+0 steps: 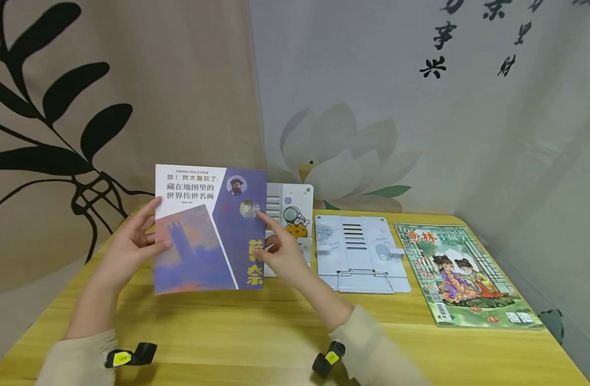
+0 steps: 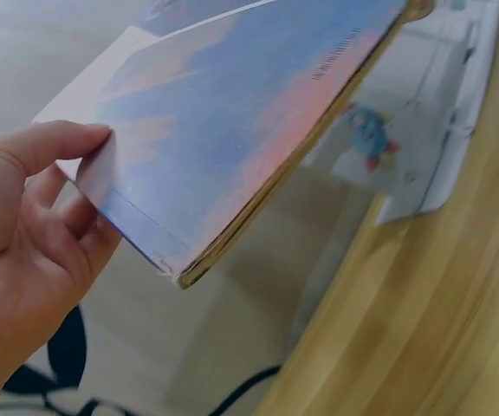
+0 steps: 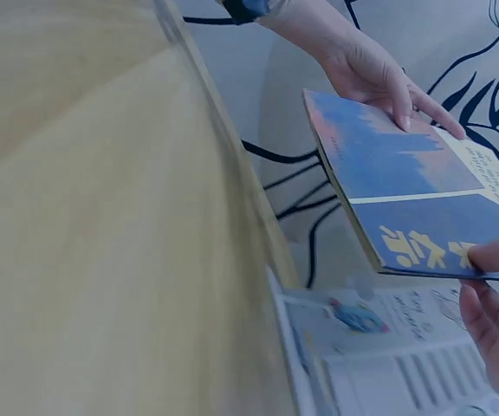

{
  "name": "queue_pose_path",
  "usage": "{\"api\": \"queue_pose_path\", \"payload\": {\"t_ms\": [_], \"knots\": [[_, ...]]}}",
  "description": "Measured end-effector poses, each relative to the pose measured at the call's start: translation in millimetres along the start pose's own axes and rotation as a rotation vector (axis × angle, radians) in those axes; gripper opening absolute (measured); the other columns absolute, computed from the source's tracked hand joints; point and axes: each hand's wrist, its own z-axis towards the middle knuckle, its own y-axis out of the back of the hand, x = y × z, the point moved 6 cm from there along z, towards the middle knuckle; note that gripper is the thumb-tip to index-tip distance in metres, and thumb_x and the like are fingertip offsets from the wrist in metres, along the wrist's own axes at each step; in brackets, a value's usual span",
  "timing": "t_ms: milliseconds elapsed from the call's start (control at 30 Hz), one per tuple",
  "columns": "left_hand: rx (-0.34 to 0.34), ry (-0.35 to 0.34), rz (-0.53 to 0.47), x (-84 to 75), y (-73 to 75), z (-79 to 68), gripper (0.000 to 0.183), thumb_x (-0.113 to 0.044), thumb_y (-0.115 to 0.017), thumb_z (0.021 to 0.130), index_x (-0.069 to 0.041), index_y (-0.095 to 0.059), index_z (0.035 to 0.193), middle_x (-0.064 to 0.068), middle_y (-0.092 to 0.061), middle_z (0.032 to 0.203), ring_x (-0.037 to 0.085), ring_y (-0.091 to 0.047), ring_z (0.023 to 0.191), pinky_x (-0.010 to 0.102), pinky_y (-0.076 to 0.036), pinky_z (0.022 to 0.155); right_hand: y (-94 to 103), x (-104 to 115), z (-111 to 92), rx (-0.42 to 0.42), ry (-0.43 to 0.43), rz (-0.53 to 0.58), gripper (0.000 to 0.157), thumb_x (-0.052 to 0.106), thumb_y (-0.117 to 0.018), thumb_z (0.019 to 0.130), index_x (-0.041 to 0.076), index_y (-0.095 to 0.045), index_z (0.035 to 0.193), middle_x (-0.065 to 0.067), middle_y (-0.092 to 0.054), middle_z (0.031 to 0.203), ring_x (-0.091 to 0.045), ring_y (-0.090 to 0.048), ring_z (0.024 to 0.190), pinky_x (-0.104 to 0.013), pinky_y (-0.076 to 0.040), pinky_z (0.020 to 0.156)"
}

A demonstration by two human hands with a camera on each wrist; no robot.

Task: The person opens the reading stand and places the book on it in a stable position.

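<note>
A thin purple and white picture book (image 1: pixel 205 268) is held up above the table, front cover facing me. My left hand (image 1: pixel 126 246) grips its left edge, thumb on the cover and the other fingers behind, as the left wrist view shows. On the opposite edge, my right hand (image 1: pixel 285 252) pinches the book beside the yellow lettering; its thumb (image 3: pixel 496 254) lies on the cover. Partly hidden behind the book stands a white book stand (image 1: pixel 302 193) printed with an astronaut. Right of it is a second, pale book stand (image 1: pixel 364 257) with slots and a wire ledge.
A green illustrated magazine (image 1: pixel 469 300) lies flat at the table's right side. The wooden table (image 1: pixel 256 338) runs back to a curtain (image 1: pixel 198 96) printed with leaves, a lotus and characters. Dark straps with yellow labels hang at both sleeves.
</note>
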Motion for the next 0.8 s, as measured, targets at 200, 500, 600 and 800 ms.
{"api": "queue_pose_path", "payload": {"t_ms": [200,500,600,800], "knots": [[-0.083,0.027,0.093,-0.5,-22.3,13.0,0.082,0.011,-0.063,0.086,-0.022,-0.028,0.152,-0.003,-0.049,0.136,0.007,-0.062,0.099,0.021,-0.053,0.071,31.4,9,0,-0.007,0.05,-0.067,0.079,-0.004,-0.07,0.084,0.035,-0.04,0.145,-0.008,-0.057,0.073,-0.019,-0.052,0.056,-0.027,-0.044,0.051],[-0.101,-0.04,0.228,-11.9,-43.0,46.4,0.075,0.009,-0.065,0.086,-0.021,-0.036,0.149,0.0,-0.061,0.109,0.011,-0.061,0.081,0.024,-0.053,0.06,71.1,26,6,-0.011,0.152,-0.2,0.067,-0.004,-0.07,0.084,0.021,-0.046,0.142,-0.006,-0.054,0.099,-0.016,-0.06,0.066,-0.031,-0.051,0.055],[-0.088,-0.083,0.285,-22.0,-45.7,62.1,0.074,0.007,-0.067,0.086,-0.02,-0.037,0.149,0.008,-0.059,0.095,0.015,-0.061,0.073,0.025,-0.052,0.057,83.4,34,14,-0.009,0.192,-0.244,0.066,-0.003,-0.07,0.084,0.018,-0.046,0.142,-0.008,-0.051,0.108,-0.017,-0.061,0.068,-0.033,-0.053,0.057],[-0.084,-0.051,0.43,-33.7,-47.4,92.7,0.074,-0.003,-0.07,0.087,-0.033,-0.039,0.146,0.012,-0.055,0.088,0.017,-0.062,0.075,0.026,-0.052,0.061,104.8,45,34,-0.036,0.19,-0.317,0.069,-0.004,-0.073,0.082,0.019,-0.047,0.141,-0.008,-0.051,0.112,-0.021,-0.059,0.068,-0.033,-0.05,0.057]]}}
